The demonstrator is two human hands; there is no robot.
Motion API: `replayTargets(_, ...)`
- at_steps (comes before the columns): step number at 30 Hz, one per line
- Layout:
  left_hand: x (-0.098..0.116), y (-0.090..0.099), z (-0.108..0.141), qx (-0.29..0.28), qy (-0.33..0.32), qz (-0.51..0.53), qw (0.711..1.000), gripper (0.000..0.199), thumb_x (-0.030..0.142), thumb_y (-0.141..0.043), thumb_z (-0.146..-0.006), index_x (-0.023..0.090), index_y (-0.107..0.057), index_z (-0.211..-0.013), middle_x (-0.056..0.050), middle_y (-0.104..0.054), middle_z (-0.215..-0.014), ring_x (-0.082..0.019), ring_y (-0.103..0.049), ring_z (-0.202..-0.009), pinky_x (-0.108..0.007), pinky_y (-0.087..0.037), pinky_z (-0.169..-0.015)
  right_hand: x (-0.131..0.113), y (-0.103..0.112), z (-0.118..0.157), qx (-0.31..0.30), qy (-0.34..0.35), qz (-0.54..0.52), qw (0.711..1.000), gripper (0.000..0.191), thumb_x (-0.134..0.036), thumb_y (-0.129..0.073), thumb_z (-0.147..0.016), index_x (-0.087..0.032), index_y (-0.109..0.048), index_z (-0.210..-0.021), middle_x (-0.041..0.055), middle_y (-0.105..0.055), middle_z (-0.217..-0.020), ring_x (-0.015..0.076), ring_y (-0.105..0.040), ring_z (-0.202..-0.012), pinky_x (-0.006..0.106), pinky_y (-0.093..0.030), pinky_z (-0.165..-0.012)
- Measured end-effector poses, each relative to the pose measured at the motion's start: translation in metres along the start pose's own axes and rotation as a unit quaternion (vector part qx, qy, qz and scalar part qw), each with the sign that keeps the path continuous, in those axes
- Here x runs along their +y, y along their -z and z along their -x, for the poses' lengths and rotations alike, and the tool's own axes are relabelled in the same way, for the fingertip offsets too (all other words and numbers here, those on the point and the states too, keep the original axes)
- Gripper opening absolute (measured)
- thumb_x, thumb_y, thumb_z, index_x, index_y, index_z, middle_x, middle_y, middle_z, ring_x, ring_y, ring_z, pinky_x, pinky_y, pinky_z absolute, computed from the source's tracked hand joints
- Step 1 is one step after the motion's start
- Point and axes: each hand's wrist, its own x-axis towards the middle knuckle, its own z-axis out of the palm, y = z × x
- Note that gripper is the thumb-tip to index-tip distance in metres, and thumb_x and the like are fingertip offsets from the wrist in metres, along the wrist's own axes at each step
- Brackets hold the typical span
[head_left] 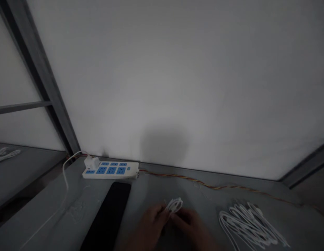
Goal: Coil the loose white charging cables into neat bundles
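A small coiled white cable (174, 205) is held up between my two hands, low in the middle of the head view. My left hand (153, 223) grips it from the left, with thumb and fingers closed on the coil. From the right, my right hand (189, 225) has its fingers curled against the lower part of the same coil. The cable's ends are hidden by the fingers. To the right of my hands, a pile of white cables (249, 225) lies on the grey table (203, 202).
A black flat slab-like object (108, 218) lies left of my hands. Behind it, a white power strip (112, 170) with blue sockets carries a white charger (91, 162) and its cable. Twisted wire (216, 187) runs rightward along the wall. More cable (6, 154) lies on a table far left.
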Motion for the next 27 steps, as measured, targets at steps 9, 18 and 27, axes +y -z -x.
replayTargets(9, -0.010, -0.011, 0.003, 0.054, -0.165, -0.097, 0.980, 0.042, 0.042, -0.037, -0.096, 0.023, -0.068, -0.118, -0.009, -0.072, -0.115, -0.024, -0.066, -0.105, -0.035, -0.048, -0.096, -0.001, -0.001, -0.003, 0.019, 0.010, -0.027, 0.999, 0.046, -0.062, -0.067, -0.069, -0.016, -0.071, -0.070, 0.0000, -0.063, -0.060, 0.0164, -0.055, -0.059, 0.025, -0.040, -0.056)
replayTargets(18, -0.006, -0.009, 0.002, 0.102, -0.146, -0.142, 0.974, 0.036, 0.038, -0.043, -0.096, 0.025, -0.073, -0.109, -0.006, -0.078, -0.099, -0.023, -0.072, -0.089, -0.032, -0.055, -0.084, -0.007, -0.004, 0.001, 0.044, -0.008, -0.011, 0.999, 0.055, -0.070, -0.059, -0.070, -0.017, -0.067, -0.057, -0.0018, -0.052, -0.048, 0.0138, -0.048, -0.048, 0.025, -0.036, -0.050)
replayTargets(27, -0.030, -0.013, -0.006, 0.165, -0.327, -0.300, 0.881, 0.043, 0.029, -0.029, -0.101, 0.017, -0.065, -0.119, -0.010, -0.076, -0.087, -0.020, -0.073, -0.071, -0.028, -0.059, -0.062, -0.006, -0.006, 0.005, 0.072, -0.014, -0.001, 0.997, 0.053, -0.069, -0.059, -0.070, -0.018, -0.074, -0.069, 0.0021, -0.065, -0.061, 0.0191, -0.059, -0.062, 0.027, -0.043, -0.056)
